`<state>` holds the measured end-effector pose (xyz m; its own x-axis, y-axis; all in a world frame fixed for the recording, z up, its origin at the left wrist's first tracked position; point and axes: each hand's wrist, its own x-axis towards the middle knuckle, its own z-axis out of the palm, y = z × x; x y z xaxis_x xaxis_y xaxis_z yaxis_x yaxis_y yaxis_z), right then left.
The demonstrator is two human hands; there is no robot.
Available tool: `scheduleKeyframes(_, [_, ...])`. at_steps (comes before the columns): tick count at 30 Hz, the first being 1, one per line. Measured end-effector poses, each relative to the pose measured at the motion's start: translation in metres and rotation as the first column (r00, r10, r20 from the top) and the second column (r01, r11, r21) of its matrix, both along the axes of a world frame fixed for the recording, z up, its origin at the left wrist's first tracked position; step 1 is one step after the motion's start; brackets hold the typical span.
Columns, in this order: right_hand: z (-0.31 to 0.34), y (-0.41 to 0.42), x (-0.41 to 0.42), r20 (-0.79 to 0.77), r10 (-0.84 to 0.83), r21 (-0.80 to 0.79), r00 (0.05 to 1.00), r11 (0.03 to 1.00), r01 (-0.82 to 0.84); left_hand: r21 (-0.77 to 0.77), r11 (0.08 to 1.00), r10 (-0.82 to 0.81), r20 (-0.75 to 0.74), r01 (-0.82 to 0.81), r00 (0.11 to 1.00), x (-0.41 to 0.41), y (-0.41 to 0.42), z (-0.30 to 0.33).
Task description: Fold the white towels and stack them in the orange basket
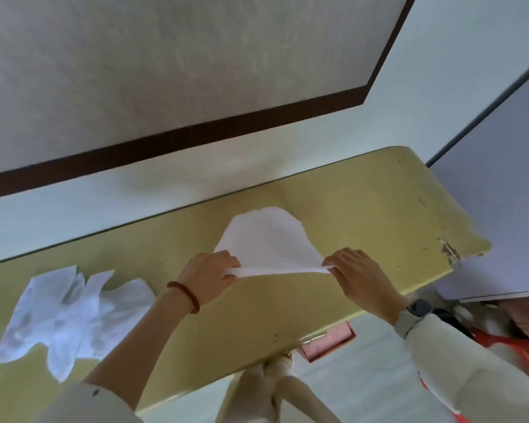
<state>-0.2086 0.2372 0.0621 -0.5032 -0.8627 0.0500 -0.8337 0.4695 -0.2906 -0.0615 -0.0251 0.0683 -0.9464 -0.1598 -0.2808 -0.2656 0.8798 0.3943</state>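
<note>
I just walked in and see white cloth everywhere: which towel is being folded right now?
Find the yellow table. Near its middle, the left hand and right hand each pinch a corner of one towel. Unlike the crumpled pile lying untouched to the left, it is stretched between two hands.

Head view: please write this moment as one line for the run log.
left hand: pinches towel | right hand: pinches same towel | towel: near edge lifted over table | unfolded towels: left | orange basket: lower right

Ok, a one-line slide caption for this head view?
Both hands, left hand and right hand, pinch a white towel over the yellow table; unfolded towels lie alongside.
</note>
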Motion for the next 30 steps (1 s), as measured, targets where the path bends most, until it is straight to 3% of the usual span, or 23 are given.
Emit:
scheduleKeyframes(2, [-0.032, 0.015, 0.017, 0.115, 0.044, 0.176, 0.992, 0.982, -0.064, 0.061, 0.998, -0.049, 0.231, 0.036, 0.972, 0.014, 0.006, -0.033])
scheduleKeyframes(5, [-0.059, 0.024, 0.034, 0.296, -0.109, 0.308, 0.949, 0.951, 0.013, 0.214, 0.976, -0.034, 0.368, -0.049, 0.929, 0.026, 0.007, -0.065])
scheduleKeyframes(7, [-0.065, 0.019, 0.037, 0.401, -0.301, 0.335, 0.865, 0.927, 0.167, 0.321, 0.927, 0.077, 0.341, -0.193, 0.937, 0.028, 0.004, -0.075])
scheduleKeyframes(10, [-0.065, 0.0, 0.03, 0.498, -0.476, 0.232, 0.724, 0.878, 0.418, 0.448, 0.794, 0.319, 0.269, -0.411, 0.909, 0.021, -0.006, -0.081])
scheduleKeyframes(13, [-0.068, -0.023, 0.016, 0.534, -0.556, 0.151, 0.638, 0.804, 0.575, 0.516, 0.655, 0.52, 0.223, -0.553, 0.824, 0.008, -0.015, -0.084])
scheduleKeyframes(17, [-0.081, -0.049, -0.003, 0.549, -0.589, 0.057, 0.593, 0.734, 0.676, 0.513, 0.586, 0.671, 0.127, -0.627, 0.731, -0.015, -0.022, -0.093])
scheduleKeyframes(24, [-0.114, -0.063, -0.023, 0.491, -0.638, -0.002, 0.593, 0.68, 0.733, 0.391, 0.609, 0.744, 0.022, -0.69, 0.668, -0.032, -0.022, -0.124])
scheduleKeyframes(30, [-0.132, -0.06, -0.021, 0.437, -0.639, -0.004, 0.633, 0.702, 0.712, 0.345, 0.605, 0.77, -0.026, -0.717, 0.637, -0.029, -0.021, -0.137])
